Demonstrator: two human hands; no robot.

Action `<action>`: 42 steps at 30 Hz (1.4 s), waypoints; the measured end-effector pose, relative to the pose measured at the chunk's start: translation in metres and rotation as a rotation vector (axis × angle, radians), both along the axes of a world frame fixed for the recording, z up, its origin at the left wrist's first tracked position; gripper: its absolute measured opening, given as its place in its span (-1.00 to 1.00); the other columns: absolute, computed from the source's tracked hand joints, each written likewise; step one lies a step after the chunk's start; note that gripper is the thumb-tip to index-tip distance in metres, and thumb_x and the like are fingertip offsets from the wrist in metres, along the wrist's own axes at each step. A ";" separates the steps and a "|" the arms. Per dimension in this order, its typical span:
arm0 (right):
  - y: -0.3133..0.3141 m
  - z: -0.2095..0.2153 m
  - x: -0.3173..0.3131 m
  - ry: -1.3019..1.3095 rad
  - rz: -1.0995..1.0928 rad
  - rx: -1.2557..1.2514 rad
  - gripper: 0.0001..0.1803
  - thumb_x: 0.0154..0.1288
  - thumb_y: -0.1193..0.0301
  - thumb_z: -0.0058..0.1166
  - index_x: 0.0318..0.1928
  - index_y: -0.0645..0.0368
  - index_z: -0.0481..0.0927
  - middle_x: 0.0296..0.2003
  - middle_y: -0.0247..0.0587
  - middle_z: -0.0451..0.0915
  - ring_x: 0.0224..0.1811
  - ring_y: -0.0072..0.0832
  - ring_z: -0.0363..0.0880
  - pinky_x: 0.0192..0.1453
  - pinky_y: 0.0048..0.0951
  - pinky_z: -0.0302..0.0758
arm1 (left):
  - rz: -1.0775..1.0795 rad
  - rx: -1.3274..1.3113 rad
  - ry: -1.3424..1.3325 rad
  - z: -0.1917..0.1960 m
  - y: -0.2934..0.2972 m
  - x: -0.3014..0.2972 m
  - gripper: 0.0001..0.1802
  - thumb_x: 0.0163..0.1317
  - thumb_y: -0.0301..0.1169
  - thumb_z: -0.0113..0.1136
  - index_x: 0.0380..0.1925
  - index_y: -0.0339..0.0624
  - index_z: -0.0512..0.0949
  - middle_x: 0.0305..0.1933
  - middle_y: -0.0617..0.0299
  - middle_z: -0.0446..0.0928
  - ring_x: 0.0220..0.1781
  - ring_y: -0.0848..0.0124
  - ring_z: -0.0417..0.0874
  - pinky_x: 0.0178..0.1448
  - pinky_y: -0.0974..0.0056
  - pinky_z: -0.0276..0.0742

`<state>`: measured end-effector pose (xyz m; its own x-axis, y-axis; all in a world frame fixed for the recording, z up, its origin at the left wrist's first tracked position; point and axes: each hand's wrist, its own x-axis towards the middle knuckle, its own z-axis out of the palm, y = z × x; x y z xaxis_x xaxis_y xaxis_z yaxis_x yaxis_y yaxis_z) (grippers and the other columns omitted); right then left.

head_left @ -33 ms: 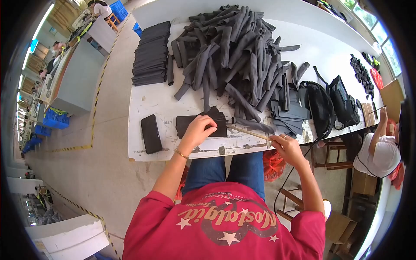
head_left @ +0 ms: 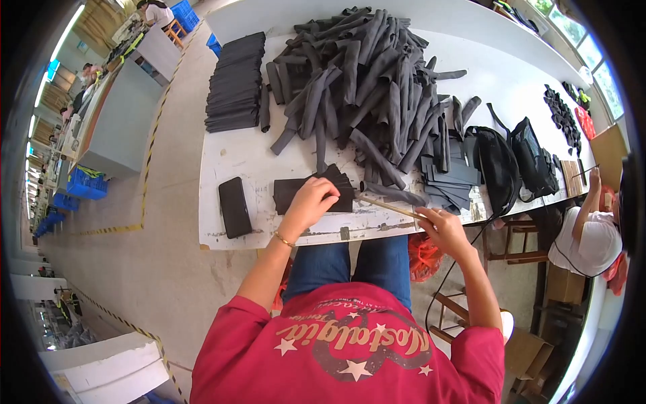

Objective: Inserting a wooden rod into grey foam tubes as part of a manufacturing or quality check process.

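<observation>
The white bench (head_left: 232,151) has a worn, stained top, with chipped marks along the near edge. Near that edge, the dark cloth pieces (head_left: 286,194) lie fanned under the left hand (head_left: 311,202). Its fingers are curled over them; whether they grip cannot be told. The right hand (head_left: 441,230) has its fingers closed on the end of a thin stick (head_left: 393,208), whose other end reaches the right side of the cloth pieces. A black phone (head_left: 234,207) lies to their left. Toward the rear are a neat dark stack (head_left: 235,84) and a loose heap of dark tubes (head_left: 356,77); black bags (head_left: 496,168) stand at the right. The pale floor (head_left: 128,269) carries yellow-and-black tape (head_left: 159,121). Blue crates (head_left: 87,184) stand beside a grey workstation (head_left: 121,135) on the left. A co-worker in white (head_left: 589,241) sits at the far right.
</observation>
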<state>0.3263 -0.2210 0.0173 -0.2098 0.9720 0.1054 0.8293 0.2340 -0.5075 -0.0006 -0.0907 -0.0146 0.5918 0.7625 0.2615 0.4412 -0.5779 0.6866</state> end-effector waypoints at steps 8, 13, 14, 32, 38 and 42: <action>0.018 -0.050 -0.093 0.695 -0.095 -0.256 -0.72 0.32 0.51 -0.06 0.03 0.22 0.52 -0.51 -0.24 0.49 -0.44 -0.54 0.44 -0.31 -0.46 0.41 | 0.134 0.424 -0.091 0.053 -0.039 0.039 -0.64 0.06 -0.42 0.33 -0.11 -0.19 0.50 0.10 0.09 0.42 0.32 0.15 0.32 0.38 0.12 0.19; 0.009 -0.053 -0.136 0.823 -0.022 -0.548 -0.79 0.39 0.39 -0.03 -0.09 0.25 0.55 -0.54 -0.51 0.35 -0.48 -0.69 0.27 -0.40 -0.60 0.25 | 0.268 -0.943 -1.372 -0.032 -0.040 -0.007 -0.50 0.20 -0.27 0.32 0.08 -0.23 0.43 -0.14 0.14 0.53 -0.04 0.28 0.57 0.11 0.14 0.52; 0.006 -0.055 -0.153 0.854 -0.065 -0.483 -0.75 0.41 0.38 -0.04 -0.02 0.27 0.52 -0.55 -0.42 0.39 -0.48 -0.66 0.32 -0.40 -0.57 0.30 | 0.107 -1.124 -1.556 -0.039 -0.042 0.006 -0.59 0.22 -0.24 0.30 -0.01 -0.22 0.50 -0.26 0.18 0.57 -0.15 0.27 0.61 0.07 0.10 0.56; -0.049 -0.068 -0.179 0.670 -0.168 -0.391 -0.80 0.49 0.43 -0.19 -0.15 0.27 0.49 -0.69 -0.35 0.30 -0.64 -0.62 0.26 -0.54 -0.49 0.25 | 0.586 -1.077 -1.461 -0.008 -0.022 0.004 -0.72 0.21 -0.25 0.32 -0.30 -0.28 0.58 -0.47 0.18 0.59 -0.56 0.42 0.57 -0.38 0.22 0.62; -0.085 -0.057 -0.153 0.710 -0.106 -0.573 -0.79 0.51 0.40 -0.19 -0.19 0.25 0.49 -0.66 -0.45 0.30 -0.61 -0.71 0.25 -0.54 -0.57 0.23 | 0.580 -1.050 -1.446 -0.014 -0.002 -0.020 -0.65 0.28 -0.15 0.24 -0.26 -0.27 0.57 -0.65 0.32 0.45 -0.71 0.61 0.36 -0.60 0.50 0.23; -0.074 -0.032 -0.145 0.700 -0.189 -0.582 -0.79 0.51 0.41 -0.18 -0.21 0.25 0.50 -0.65 -0.46 0.31 -0.60 -0.73 0.23 -0.54 -0.60 0.20 | 0.419 -1.070 -1.542 -0.016 0.007 -0.018 -0.46 0.34 0.03 0.08 -0.07 -0.31 0.49 -0.52 0.27 0.52 -0.62 0.55 0.46 -0.51 0.51 0.30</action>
<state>0.1817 -0.2953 -0.0148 -0.1153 0.9230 -0.3671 0.2881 -0.3226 -0.9016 -0.0186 -0.0842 -0.0303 0.1041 0.9475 -0.3023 -0.8259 0.2517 0.5045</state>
